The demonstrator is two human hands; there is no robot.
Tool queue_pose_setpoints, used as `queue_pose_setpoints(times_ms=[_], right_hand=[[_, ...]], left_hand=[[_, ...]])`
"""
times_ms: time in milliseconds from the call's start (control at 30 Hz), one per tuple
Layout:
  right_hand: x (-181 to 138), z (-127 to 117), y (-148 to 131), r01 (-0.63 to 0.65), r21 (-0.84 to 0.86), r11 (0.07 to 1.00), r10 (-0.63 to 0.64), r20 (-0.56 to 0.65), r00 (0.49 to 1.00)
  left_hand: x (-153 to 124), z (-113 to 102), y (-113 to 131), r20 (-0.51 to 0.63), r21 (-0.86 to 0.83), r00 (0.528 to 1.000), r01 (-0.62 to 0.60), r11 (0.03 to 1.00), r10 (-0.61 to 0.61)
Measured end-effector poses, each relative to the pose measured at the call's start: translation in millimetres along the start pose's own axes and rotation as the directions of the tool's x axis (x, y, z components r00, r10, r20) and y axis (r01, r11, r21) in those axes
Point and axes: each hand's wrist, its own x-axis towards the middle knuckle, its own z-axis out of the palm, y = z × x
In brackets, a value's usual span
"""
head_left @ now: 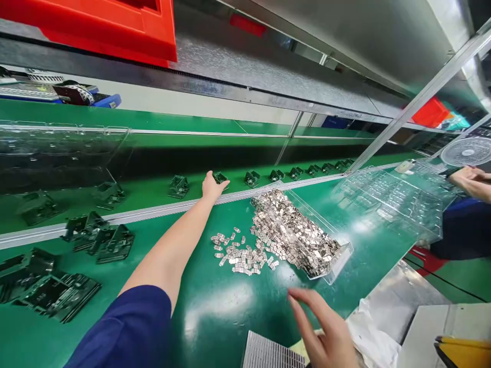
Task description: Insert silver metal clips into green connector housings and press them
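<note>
My left hand reaches out to the green belt behind the bench edge, its thumb and fingers around a small green circuit board assembly. Whether the board touches the belt is hard to tell. Near the front of the bench, my right hand has its fingers bent and apart, with nothing visible in them. Between the hands, a clear plastic tray lies heaped with small silvery metal pieces. More loose metal pieces are scattered on the green bench top beside it.
Several similar boards stand in a row along the belt. Stacked boards lie at left. A ridged grey block sits at the front edge. Clear trays and another person's hand are at right. A shelf hangs overhead.
</note>
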Motion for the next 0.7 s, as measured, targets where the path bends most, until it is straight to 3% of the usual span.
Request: queue_pose_setpoints(times_ms=[67,133,233,333,467,567,700], right_hand=[[54.3,32.5,-4.5,0.009,-0.039,0.999,-0.006,0.072,0.997],[103.2,65.9,-7.9,0.013,-0.225,0.974,0.043,0.24,0.97],[150.3,106.3,-9.0,0.02,-0.302,0.953,0.077,0.305,0.949],[164.2,126.7,-6.8,0.028,-0.374,0.927,0.107,0.334,0.936],[163.1,130.8,-5.5,0.066,-0.436,0.898,0.11,0.367,0.924],[166.3,129.8,-8.1,0.084,-0.445,0.891,0.108,0.388,0.915],[172.8,132.2,-13.7,0.133,-0.428,0.894,0.083,0.449,0.889]], left_hand=[[-7.7,-6.7,-9.5,-0.042,0.031,0.996,-0.075,0.997,0.076],[-14.3,-22.8,-22.8,-0.161,0.128,0.975,-0.135,0.983,0.154],[-14.2,-52.0,-47.8,-0.318,0.3,0.942,-0.008,0.954,0.108],[-6.6,-69.7,-67.0,-0.288,0.326,0.957,0.131,0.936,-0.033],[-15.3,-74.4,-66.0,-0.22,0.31,0.975,0.098,0.946,-0.028],[-52.2,-82.7,-55.2,-0.186,0.31,0.981,0.016,0.95,0.044],[-131.4,-110.1,-58.3,-0.106,0.37,0.983,-0.103,0.923,0.152]])
